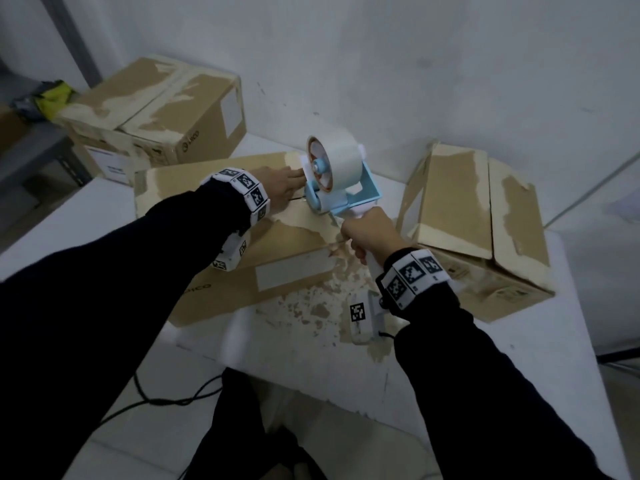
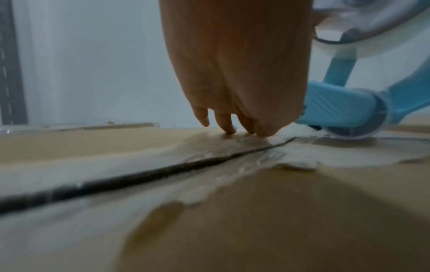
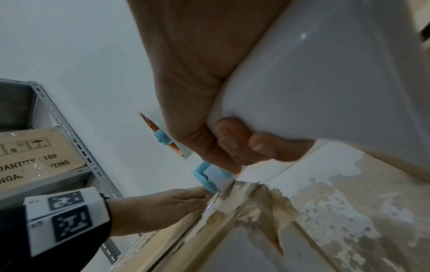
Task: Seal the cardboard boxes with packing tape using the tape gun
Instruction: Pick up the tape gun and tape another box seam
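Observation:
A flat cardboard box point(image 1: 221, 278) lies in front of me on the white table point(image 1: 450, 368), its top flaps meeting at a dark seam point(image 2: 139, 176). My left hand point(image 1: 282, 185) lies flat on the top near the far edge, fingertips point(image 2: 229, 127) pressing beside the seam. My right hand point(image 1: 370, 233) grips the white handle point(image 3: 325, 73) of a light blue tape gun point(image 1: 341, 188) carrying a white tape roll point(image 1: 341, 157). The gun's front roller point(image 2: 353, 127) sits on the box top right next to my left fingers.
Another cardboard box point(image 1: 156, 112) stands at the back left. A third box point(image 1: 481, 230) with raised flaps sits on the right. A grey metal shelf point(image 3: 69, 132) holds a printed carton at the left. The table has torn paper patches point(image 1: 311, 306). A black cable point(image 1: 166, 400) runs across the floor.

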